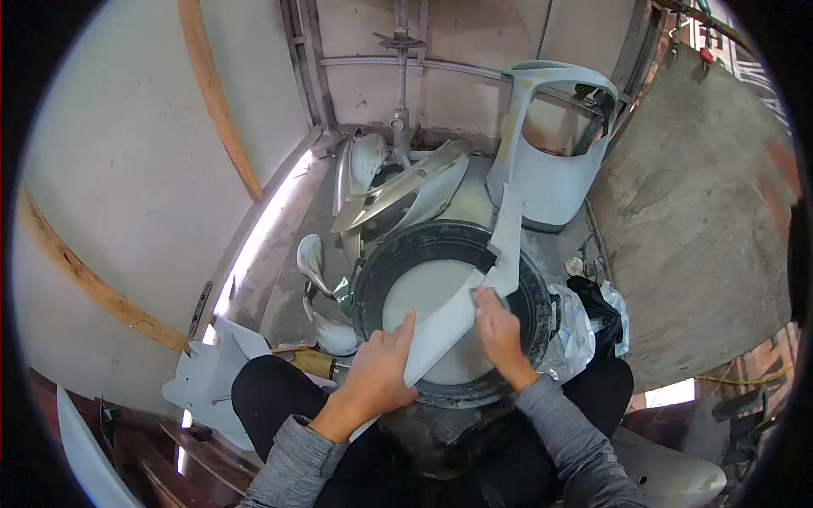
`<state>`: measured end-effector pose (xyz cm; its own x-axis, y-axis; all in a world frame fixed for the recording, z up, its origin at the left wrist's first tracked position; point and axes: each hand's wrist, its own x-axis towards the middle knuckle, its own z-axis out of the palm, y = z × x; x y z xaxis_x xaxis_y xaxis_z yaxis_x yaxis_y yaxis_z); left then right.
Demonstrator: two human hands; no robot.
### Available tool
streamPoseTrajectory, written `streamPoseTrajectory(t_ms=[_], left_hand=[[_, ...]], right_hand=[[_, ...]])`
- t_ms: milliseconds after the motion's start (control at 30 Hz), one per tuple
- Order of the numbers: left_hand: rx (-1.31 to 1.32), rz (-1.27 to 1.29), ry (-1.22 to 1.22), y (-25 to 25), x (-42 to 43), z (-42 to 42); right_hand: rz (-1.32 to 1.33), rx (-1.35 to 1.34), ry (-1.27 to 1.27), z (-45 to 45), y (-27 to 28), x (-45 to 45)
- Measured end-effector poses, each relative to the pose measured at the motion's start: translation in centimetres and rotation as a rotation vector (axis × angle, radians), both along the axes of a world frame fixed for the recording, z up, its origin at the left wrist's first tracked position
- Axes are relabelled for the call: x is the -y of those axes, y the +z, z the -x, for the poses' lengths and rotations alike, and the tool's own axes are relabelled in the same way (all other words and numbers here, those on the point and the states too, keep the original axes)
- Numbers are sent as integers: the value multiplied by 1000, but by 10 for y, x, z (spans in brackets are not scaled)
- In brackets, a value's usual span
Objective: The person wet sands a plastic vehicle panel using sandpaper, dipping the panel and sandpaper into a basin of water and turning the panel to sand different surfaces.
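Observation:
A long white plastic panel, angled and narrowing toward its far end, lies slantwise over a black tub. Cloudy whitish water partly fills the tub between my knees. My left hand is closed around the near part of the panel, its thumb side against the surface. Farther up, my right hand presses on the panel's right side with bent fingers, slightly blurred. Whether a small thing lies under those fingertips is hidden.
A large pale fairing with an opening stands behind the tub on the right. Several curved panels are piled behind it; mirror-like parts lie left. Plastic bags sit right. A white part lies by my left knee.

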<state>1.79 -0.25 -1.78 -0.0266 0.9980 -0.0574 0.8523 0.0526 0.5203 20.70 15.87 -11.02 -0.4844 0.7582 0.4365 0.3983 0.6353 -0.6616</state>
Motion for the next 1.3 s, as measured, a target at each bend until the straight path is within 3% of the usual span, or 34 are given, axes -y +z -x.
streamPoseTrajectory(t_ms=[100,167,267,333,367,467,567,633,700,767,800,833,933,967,1033,1100,1167,1233,1300], left_hand=[[-45,-50,-5,-3,-7,-3],[-72,-29,-5,-8,-8,-5],[-49,-93,10,-18,-2,-6],[-42,-116,20,-19,-1,-10],[-42,-118,19,-23,-3,-11],[-24,-166,30,-38,-4,-8],[121,-67,44,-39,-4,-4],[138,-162,53,-39,-2,-2],[143,-145,81,-42,-4,7],[459,25,97,-46,-9,23],[738,20,160,-46,-10,26],[740,26,168,-46,-8,27],[1263,76,357,-29,-9,22],[1261,75,360,-32,-10,20],[1494,64,422,-39,-12,19],[1494,63,405,-41,-12,17],[1767,97,451,-49,-13,19],[1700,81,395,-49,-10,19],[1837,136,415,-38,-10,13]], right_hand=[[-172,82,139,5,0,25],[-212,52,532,9,30,56],[-285,70,418,9,-7,25],[-90,61,4,16,-8,6],[-92,60,2,15,-11,14],[-131,127,528,19,21,78],[-175,24,468,20,9,59],[-149,162,348,12,12,39],[6,76,271,7,9,26],[-9,82,262,6,14,32],[-23,85,248,4,17,38],[-15,86,253,4,22,42],[14,33,250,6,42,54],[16,31,252,7,45,60],[-123,84,385,10,49,80],[-110,104,418,9,59,104],[-190,181,648,10,60,114],[-273,157,650,11,59,94],[-154,108,315,14,51,81]])
